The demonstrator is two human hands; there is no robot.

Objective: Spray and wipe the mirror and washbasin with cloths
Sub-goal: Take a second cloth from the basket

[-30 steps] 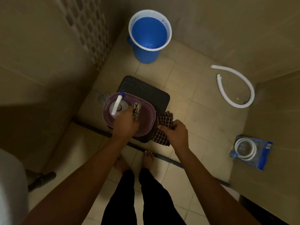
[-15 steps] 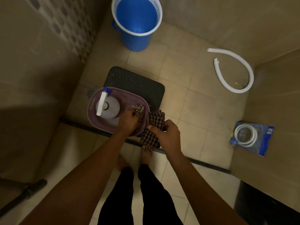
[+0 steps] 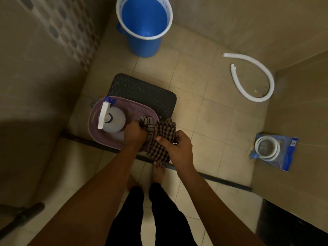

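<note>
A purple basket (image 3: 94, 125) sits on a dark stool (image 3: 142, 89) in front of me. Inside it stands a clear spray bottle (image 3: 111, 121) with a white and blue trigger head. My left hand (image 3: 134, 134) is over the basket's right side and grips a light checked cloth (image 3: 147, 121). My right hand (image 3: 177, 148) holds a dark checked cloth (image 3: 163, 137) that hangs just right of the basket. The mirror and washbasin are out of view.
A blue bucket (image 3: 143, 39) with water stands at the far wall. A white hose (image 3: 255, 82) curls on the tiled floor at right, and a blue packet (image 3: 276, 151) with a coiled hose lies by the right wall. My bare feet (image 3: 158, 173) stand at a dark floor strip.
The view has shifted a little. My left hand has moved from the bottle's side to the basket's right edge and now grips the light cloth; my right hand still holds the dark cloth.
</note>
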